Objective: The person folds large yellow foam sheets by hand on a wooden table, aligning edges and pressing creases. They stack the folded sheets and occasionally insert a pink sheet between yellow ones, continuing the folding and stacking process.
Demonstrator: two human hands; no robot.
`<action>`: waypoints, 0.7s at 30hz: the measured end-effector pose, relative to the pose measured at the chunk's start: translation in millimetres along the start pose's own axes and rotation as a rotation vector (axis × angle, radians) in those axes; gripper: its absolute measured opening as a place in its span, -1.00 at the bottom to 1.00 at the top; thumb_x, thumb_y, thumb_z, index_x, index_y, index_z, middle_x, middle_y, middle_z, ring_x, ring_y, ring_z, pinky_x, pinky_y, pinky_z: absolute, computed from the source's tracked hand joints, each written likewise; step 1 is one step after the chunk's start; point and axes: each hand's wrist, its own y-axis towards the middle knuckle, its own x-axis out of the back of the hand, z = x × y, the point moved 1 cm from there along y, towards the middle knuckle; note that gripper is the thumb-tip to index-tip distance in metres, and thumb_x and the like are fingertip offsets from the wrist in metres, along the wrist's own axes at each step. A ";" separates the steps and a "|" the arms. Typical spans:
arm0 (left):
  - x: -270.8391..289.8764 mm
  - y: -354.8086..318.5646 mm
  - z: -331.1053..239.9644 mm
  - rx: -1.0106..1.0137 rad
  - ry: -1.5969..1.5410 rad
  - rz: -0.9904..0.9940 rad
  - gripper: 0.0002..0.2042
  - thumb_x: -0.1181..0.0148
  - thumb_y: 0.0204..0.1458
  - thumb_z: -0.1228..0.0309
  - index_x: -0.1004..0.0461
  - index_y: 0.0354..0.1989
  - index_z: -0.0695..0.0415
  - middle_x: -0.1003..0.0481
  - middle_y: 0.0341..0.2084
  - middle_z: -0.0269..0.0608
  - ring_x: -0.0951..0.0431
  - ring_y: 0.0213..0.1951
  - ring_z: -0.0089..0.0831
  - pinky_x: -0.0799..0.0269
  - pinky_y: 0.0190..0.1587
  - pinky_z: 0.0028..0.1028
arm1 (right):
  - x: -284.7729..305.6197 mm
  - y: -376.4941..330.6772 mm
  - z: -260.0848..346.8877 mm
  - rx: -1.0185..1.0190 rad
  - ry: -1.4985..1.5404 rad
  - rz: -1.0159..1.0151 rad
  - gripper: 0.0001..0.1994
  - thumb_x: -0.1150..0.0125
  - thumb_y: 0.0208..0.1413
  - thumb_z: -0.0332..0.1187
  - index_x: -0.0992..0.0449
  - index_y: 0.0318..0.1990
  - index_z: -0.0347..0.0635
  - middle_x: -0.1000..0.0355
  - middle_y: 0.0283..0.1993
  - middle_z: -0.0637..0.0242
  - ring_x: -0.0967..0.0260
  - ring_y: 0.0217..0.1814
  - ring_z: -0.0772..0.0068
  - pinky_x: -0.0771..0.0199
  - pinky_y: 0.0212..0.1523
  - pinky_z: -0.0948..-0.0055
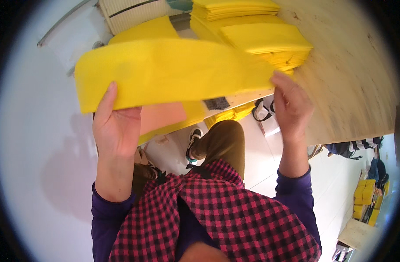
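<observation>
A long piece of yellow fabric [165, 72] is stretched in the air between my two hands, above the near edge of the table. My left hand [119, 124] grips its lower left edge, with the thumb in front and the fingers hidden behind. At the right end, my right hand [291, 98] pinches the corner of the fabric between thumb and fingers. Just behind the fabric stands a stack of folded yellow fabric [265, 37]. Under the held piece, partly hidden, a pinkish-orange sheet [165, 117] lies on more yellow fabric.
A bare wooden tabletop [344, 78] extends to the right. A small dark pad [216, 103] sits at the table's near edge. Below it are yellow pieces [232, 114] and a white bag [267, 118]. Yellow bundles [364, 192] stand at the far right. A white wall [43, 144] borders the left.
</observation>
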 end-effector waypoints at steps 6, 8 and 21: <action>-59.0 83.4 52.9 -0.013 -0.108 0.132 -0.68 -0.03 0.11 0.54 -0.31 0.06 0.14 -0.42 -0.02 -0.23 -0.39 0.06 -0.32 -0.30 0.12 -0.25 | 6.6 61.0 -90.4 -0.055 0.058 -0.096 -0.86 -0.09 0.08 -0.57 -0.50 -0.21 -0.22 -0.50 -0.11 0.24 -0.47 -0.14 0.41 -0.44 -0.15 0.55; -77.5 113.1 76.9 -0.041 -0.157 0.234 -0.69 -0.03 0.10 0.55 -0.31 0.05 0.14 -0.42 -0.03 -0.23 -0.38 0.06 -0.29 -0.29 0.13 -0.22 | 0.3 84.4 -132.7 -0.028 0.125 -0.121 -0.86 -0.06 0.10 -0.57 -0.50 -0.20 -0.23 -0.50 -0.09 0.27 -0.46 -0.13 0.46 -0.44 -0.14 0.56; -98.6 173.5 268.1 0.472 -0.132 -0.153 -0.72 0.10 0.20 0.48 -0.19 0.08 0.15 -0.31 0.02 -0.06 -0.31 0.08 -0.11 -0.16 0.23 -0.13 | -53.9 63.8 -368.9 -0.477 0.190 0.141 -0.80 -0.04 0.08 -0.56 -0.51 -0.15 -0.21 -0.52 -0.13 0.39 -0.43 -0.16 0.58 -0.41 -0.10 0.58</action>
